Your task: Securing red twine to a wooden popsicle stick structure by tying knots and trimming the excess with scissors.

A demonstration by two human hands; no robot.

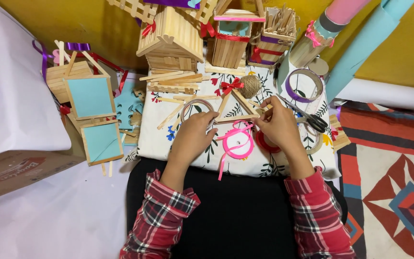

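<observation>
Sticks (238, 111) glued into a triangle lie on the floral cloth (283, 165), between both hands. The frame looks closed on three sides but bare: no ribbon or paper on it yet, so decorating seems left. The right hand (278, 125) pinches the triangle's right corner; the left hand (193, 136) is curled over a tape ring (195, 108) by its left corner. A pink ribbon (235, 144) loops just below, scissors (307, 117) to the right, finished stick houses (173, 38) behind.
</observation>
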